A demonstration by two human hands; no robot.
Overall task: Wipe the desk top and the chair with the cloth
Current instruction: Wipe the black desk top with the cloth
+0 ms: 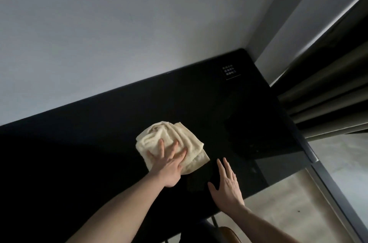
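We see a black desk top [99, 153] set against a pale wall [119, 33]. A cream cloth [179, 139] lies bunched up on the desk top, near the middle. Our left hand [169, 165] rests flat on the near part of the cloth, with its fingers spread out and straight, pressing down, not curled around it. Our right hand [226, 187] is just beside the cloth, to the right, with fingers straight and holding nothing. We cannot tell if it touches the desk top. A small black card [230, 72] with white writing sits near the far right corner of the desk. Dark curtains [322, 87] hang on the right. A bit of the brown chair [227, 232] shows below the near edge of the desk
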